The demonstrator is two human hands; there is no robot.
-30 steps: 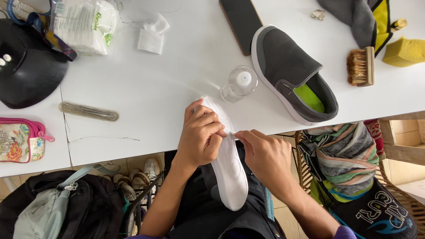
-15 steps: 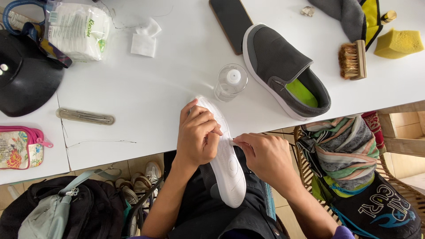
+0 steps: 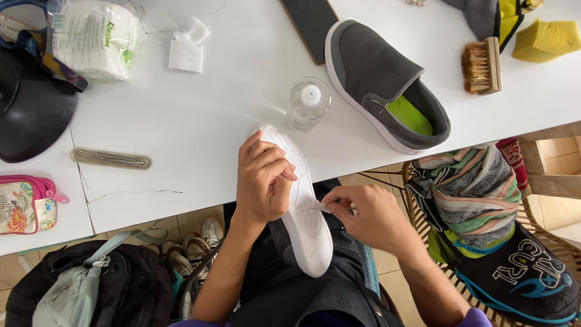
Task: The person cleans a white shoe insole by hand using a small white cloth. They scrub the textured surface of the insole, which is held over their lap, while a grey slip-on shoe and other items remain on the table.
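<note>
Left hand (image 3: pixel 261 181) wrapped around a white shoe (image 3: pixel 301 203), sole up, fingers curled over its edge and gripping it. Right hand (image 3: pixel 363 215) closed in a pinch on a small pale wad (image 3: pixel 322 206) — cloth or tissue, cannot tell which — pressed against the sole near its middle. Toe of the shoe resting on the near edge of the white worktop (image 3: pixel 212 109), heel hanging past that edge over a dark-clothed lap, between the two hands.

Just beyond the toe, a small clear bottle (image 3: pixel 308 103) with a white cap, upright, nothing between it and the shoe. Right of the bottle, a grey slip-on shoe (image 3: pixel 387 85) with a green insole, lying on a slant toward the near edge. Farther right, a wooden bristle brush (image 3: pixel 482 65) and a yellow sponge (image 3: pixel 546 39) by the far right corner. Dark phone (image 3: pixel 311 24) at the far edge. Toward the left — a folded white pad (image 3: pixel 187 48), a pack of cotton pads (image 3: pixel 94 39), a black cap (image 3: pixel 30 106), a slim metal tool (image 3: pixel 109 158) and a floral pouch (image 3: pixel 24 204) near the left edge.
</note>
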